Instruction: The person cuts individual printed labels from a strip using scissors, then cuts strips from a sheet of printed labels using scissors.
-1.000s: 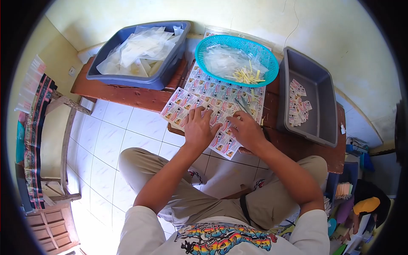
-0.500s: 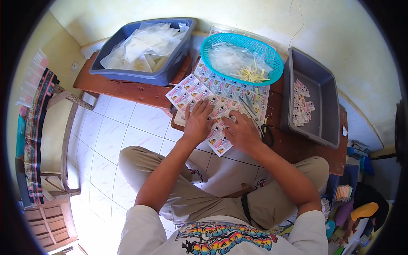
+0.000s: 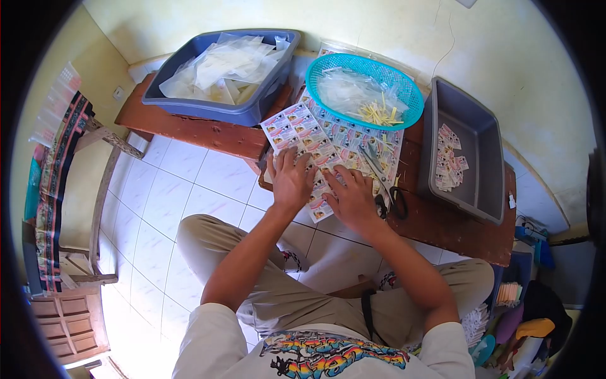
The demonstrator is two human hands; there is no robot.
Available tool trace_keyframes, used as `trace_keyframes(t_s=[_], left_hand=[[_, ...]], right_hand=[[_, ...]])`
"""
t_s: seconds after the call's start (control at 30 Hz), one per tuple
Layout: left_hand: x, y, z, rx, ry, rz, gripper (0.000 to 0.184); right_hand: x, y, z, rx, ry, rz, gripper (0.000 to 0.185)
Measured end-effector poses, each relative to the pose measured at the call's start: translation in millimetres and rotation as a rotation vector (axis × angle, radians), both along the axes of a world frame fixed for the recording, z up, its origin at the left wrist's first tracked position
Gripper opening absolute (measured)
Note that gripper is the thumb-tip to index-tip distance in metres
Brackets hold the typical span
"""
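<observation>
A printed sheet of small labels (image 3: 304, 124) lies at an angle over more printed sheets (image 3: 346, 134) on the brown bench. My left hand (image 3: 291, 180) rests on the sheet's lower left part, fingers apart. Beside it my right hand (image 3: 351, 197) touches the same sheet near its lower right edge, its fingers spread. Black-handled scissors (image 3: 383, 175) lie to the right of my right hand, blades pointing up and left. Behind the sheets, a turquoise basket (image 3: 314, 90) holds clear plastic bags and thin yellow strips (image 3: 380, 114).
On the left of the brown bench (image 3: 189, 131) stands a blue-grey tub (image 3: 202, 108) with translucent bags. A grey tub (image 3: 467, 143) with small cut labels (image 3: 449, 165) is at the right. Another person (image 3: 533, 328) is at the lower right.
The angled sheet has turned more upright under my hands. My right hand has moved down and left, away from the scissors, whose handles now show. The camera view has shifted slightly.
</observation>
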State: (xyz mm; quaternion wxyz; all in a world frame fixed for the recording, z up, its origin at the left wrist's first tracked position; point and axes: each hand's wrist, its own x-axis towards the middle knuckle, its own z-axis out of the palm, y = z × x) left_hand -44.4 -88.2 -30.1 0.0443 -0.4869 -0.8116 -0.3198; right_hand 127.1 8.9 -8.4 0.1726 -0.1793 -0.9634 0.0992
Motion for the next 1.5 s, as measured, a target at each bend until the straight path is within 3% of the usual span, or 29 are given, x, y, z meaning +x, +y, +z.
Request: trace_keyframes(t_s=[0.37, 0.57, 0.73, 1.03, 1.23, 1.3, 1.5], left_hand=[[27.8, 0.6, -21.4, 0.015, 0.048, 0.043, 0.053], [25.8, 7.5, -19.5, 0.018, 0.055, 0.046, 0.052], [23.9, 9.8, -20.8, 0.002, 0.074, 0.049, 0.053], [18.3, 8.0, -20.8, 0.027, 0.092, 0.017, 0.054], [16.4, -7.3, -6.5, 0.036, 0.018, -0.088, 0.075], [18.7, -15.2, 0.8, -0.068, -0.031, -0.204, 0.095], [19.1, -23.4, 3.8, -0.144, -0.041, -0.357, 0.109]], right_hand=[[42.2, 7.8, 20.4, -0.188, 0.110, -0.092, 0.054], [90.3, 4.1, 46.4, -0.081, -0.113, -0.368, 0.056], [90.5, 3.5, 45.4, -0.237, -0.217, -0.462, 0.068], [84.7, 25.1, 38.0, -0.285, -0.200, -0.409, 0.070], [96.6, 15.9, 53.1, -0.404, -0.048, -0.296, 0.069], [96.7, 7.8, 63.7, -0.455, -0.053, -0.289, 0.070], [94.2, -6.8, 68.3, -0.560, -0.091, -0.240, 0.076]])
